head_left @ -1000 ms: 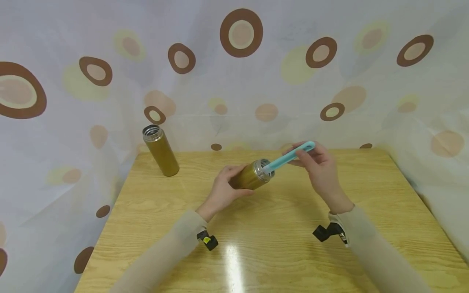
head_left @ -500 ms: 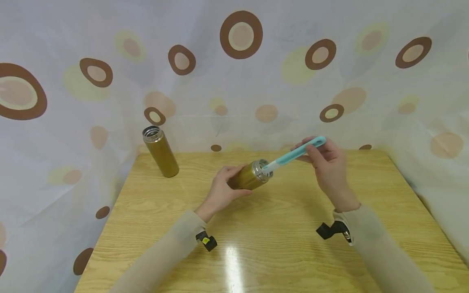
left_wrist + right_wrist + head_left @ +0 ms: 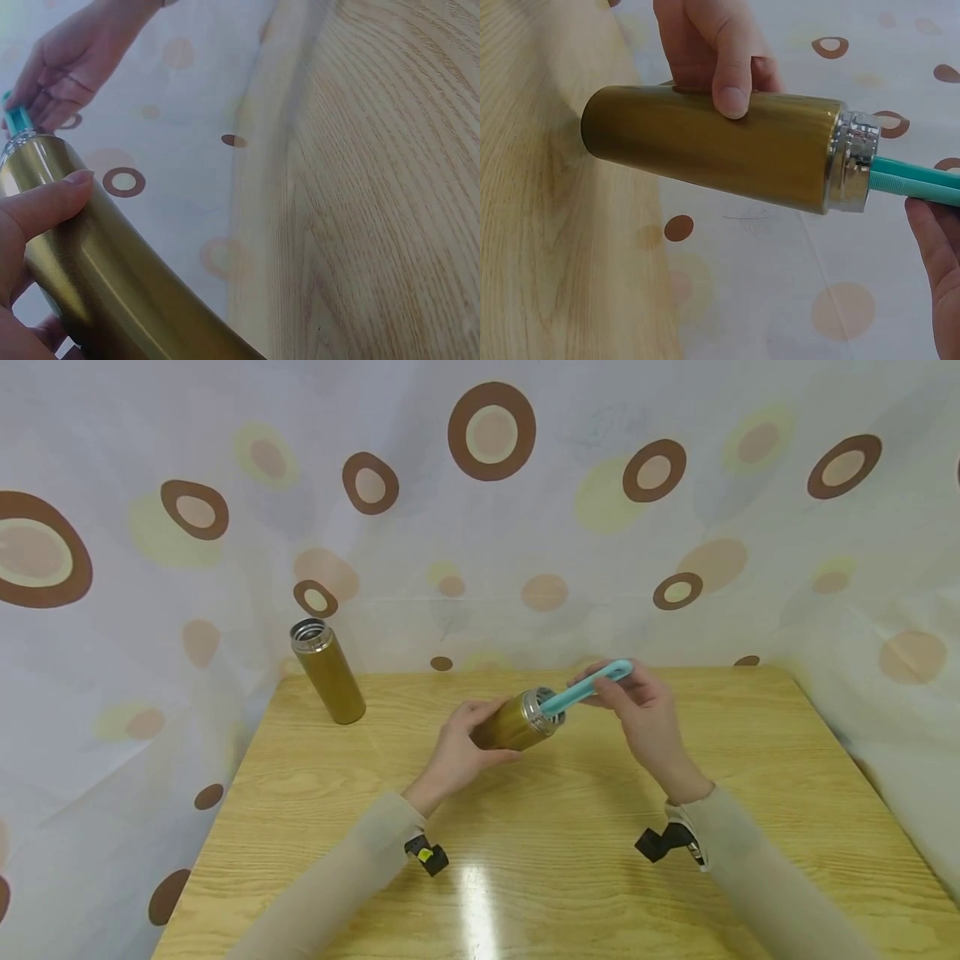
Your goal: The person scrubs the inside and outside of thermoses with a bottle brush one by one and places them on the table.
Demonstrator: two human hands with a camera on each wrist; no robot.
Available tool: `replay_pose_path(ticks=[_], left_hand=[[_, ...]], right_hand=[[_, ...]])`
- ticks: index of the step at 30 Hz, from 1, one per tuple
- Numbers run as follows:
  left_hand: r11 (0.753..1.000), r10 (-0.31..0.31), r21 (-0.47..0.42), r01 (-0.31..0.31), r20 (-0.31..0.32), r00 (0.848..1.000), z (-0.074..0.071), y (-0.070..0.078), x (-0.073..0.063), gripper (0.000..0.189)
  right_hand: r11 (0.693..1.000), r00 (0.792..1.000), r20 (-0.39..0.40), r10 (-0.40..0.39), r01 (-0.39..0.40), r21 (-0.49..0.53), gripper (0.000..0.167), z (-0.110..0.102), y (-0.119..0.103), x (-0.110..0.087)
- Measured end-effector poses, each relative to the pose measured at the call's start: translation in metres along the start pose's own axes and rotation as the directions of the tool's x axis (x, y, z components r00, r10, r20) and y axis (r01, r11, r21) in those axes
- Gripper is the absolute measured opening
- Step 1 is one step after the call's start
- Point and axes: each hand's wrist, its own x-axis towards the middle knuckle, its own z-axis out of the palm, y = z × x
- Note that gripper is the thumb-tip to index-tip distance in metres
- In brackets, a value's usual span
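Note:
My left hand [image 3: 459, 750] grips a gold metal flask [image 3: 508, 728] around its body, thumb on the near side. The flask lies tilted above the table, its lidless silver neck [image 3: 855, 161] towards the right. My right hand [image 3: 651, 720] pinches the teal handle of what looks like a bottle brush [image 3: 581, 691], fingers and thumb near its looped end. The brush runs into the flask's mouth; its head is hidden inside. In the left wrist view the thumb [image 3: 64, 199] lies across the gold body.
A second gold flask [image 3: 330, 681], also lidless, stands upright at the table's back left. The wooden table [image 3: 540, 860] meets a pale curtain [image 3: 420, 527] with brown and yellow circles behind and at both sides.
My right hand first drew the brush handle outward, up and to the right, then pushed it back deeper into the flask. The left hand and its flask have barely moved.

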Motion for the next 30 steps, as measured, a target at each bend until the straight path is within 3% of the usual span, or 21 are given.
replay_pose_path(ticks=[13,19,30], left_hand=[[1.000,0.009,-0.001,-0.009,-0.012,1.000,-0.003,-0.004,-0.001,0.079],[0.999,0.017,0.029,-0.016,-0.008,1.000,-0.003,-0.004,0.000,0.078],[0.999,0.014,0.030,-0.014,-0.005,1.000,0.000,-0.002,-0.001,0.078]], right_hand=[[0.972,0.991,-0.108,-0.085,0.106,0.211,0.018,-0.019,-0.026,0.014],[0.987,0.993,-0.106,-0.053,0.068,0.144,0.016,-0.015,-0.019,0.012],[0.999,0.999,0.043,0.030,-0.028,-0.037,0.021,-0.002,-0.002,-0.001]])
